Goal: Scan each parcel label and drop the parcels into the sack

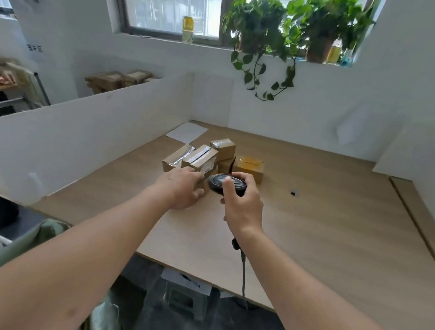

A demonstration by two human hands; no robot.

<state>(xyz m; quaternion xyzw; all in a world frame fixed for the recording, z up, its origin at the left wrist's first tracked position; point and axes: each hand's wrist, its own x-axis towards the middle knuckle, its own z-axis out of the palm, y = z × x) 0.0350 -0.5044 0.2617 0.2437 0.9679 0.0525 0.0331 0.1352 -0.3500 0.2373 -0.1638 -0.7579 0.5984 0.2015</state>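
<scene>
Fingers on scanner and parcel

Fingers of our right hand (244,206) curl round the scanner (226,182); our left hand (183,190) grips a small parcel (204,187) on the table (336,226). Just beyond, we see clustered parcels (212,156), white paper (186,131), partition walls (83,133) and window plants (287,22).
</scene>
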